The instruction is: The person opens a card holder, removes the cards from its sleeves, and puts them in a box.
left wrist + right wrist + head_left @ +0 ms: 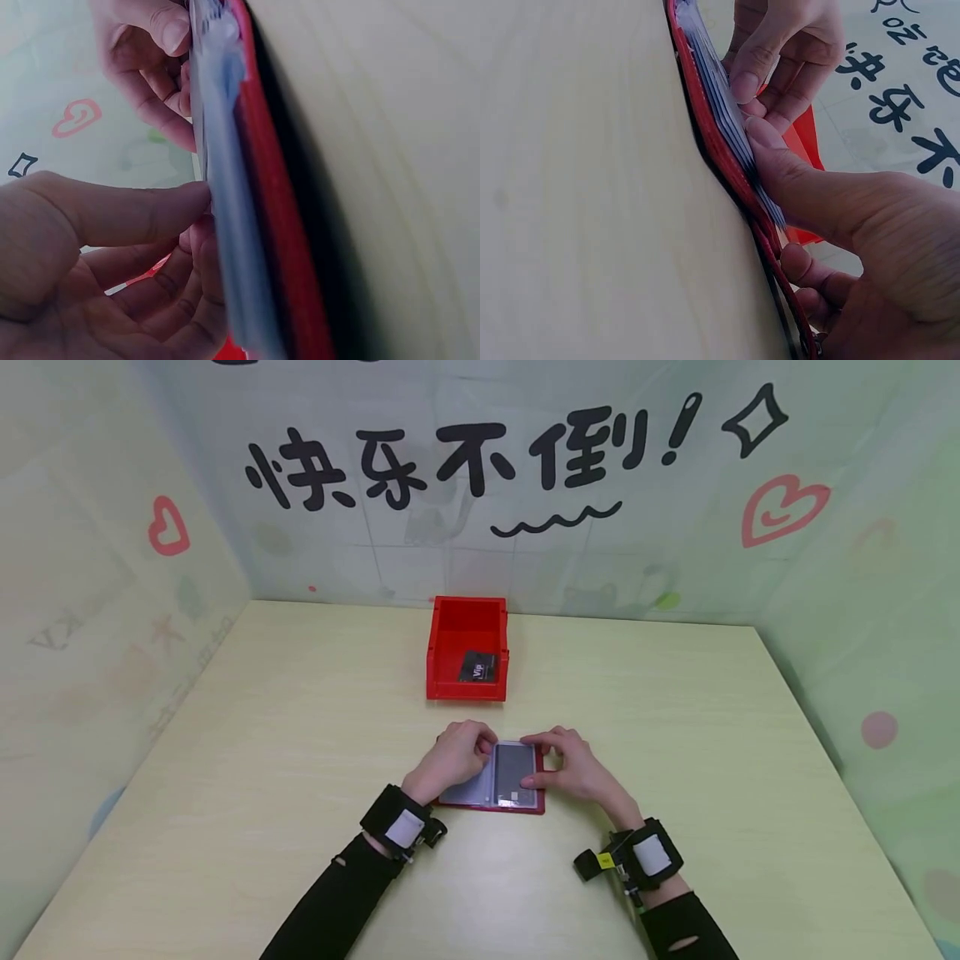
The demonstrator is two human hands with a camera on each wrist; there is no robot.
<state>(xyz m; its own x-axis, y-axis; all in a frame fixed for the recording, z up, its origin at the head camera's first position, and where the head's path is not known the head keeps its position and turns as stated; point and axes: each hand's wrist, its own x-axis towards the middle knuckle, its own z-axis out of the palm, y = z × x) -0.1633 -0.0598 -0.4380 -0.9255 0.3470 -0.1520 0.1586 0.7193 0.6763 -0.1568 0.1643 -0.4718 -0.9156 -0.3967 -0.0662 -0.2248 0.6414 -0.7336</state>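
Observation:
A red-covered card holder [542, 808] lies spread on the table, with clear plastic sleeves inside. A dark grey card [515, 774] shows in its right-hand sleeve. My left hand [457, 758] is at the top middle of the holder, thumb and fingers pinching the sleeve edge; the left wrist view shows the thumb tip [196, 202] against the plastic. My right hand [570, 768] grips the right side, thumb on the sleeve and fingers along the top and outer edge. In the right wrist view the stacked sleeves [718, 94] fan slightly above the red cover [705, 127].
Behind the hands stands a red bin [467, 692] holding a black card [478, 667] marked "Vip". The pale wooden table [300, 710] meets a printed cloth backdrop [420, 560] at the back and sides. Each wrist wears a strapped camera [588, 865].

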